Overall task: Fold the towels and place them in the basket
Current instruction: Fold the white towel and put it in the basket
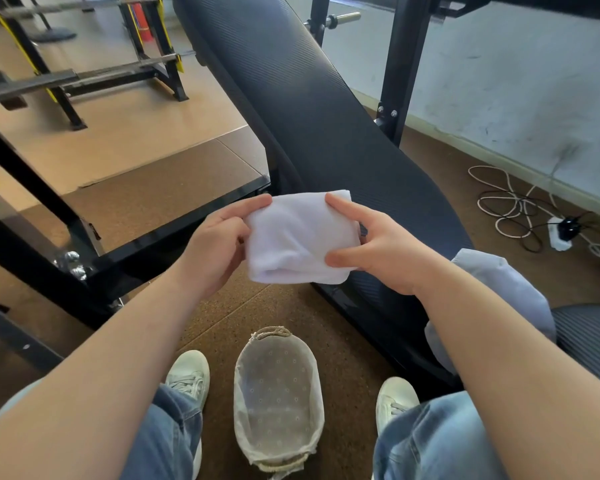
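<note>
Black padded bench [309, 109] behind | left hand [215, 251], right hand [385, 251] pinch folded white cloth towel [298, 237] by side edges | judged soft, light, limp.

a speckled brown floor [222, 306] carries a lined oval basket [278, 393], standing between two white shoes [189, 374]. near the wall, looped cables [510, 209] and a white power strip [560, 233] lie on the same floor. on the black padded bench [326, 116], a pale cloth [506, 282] lies heaped at its near end.
</note>
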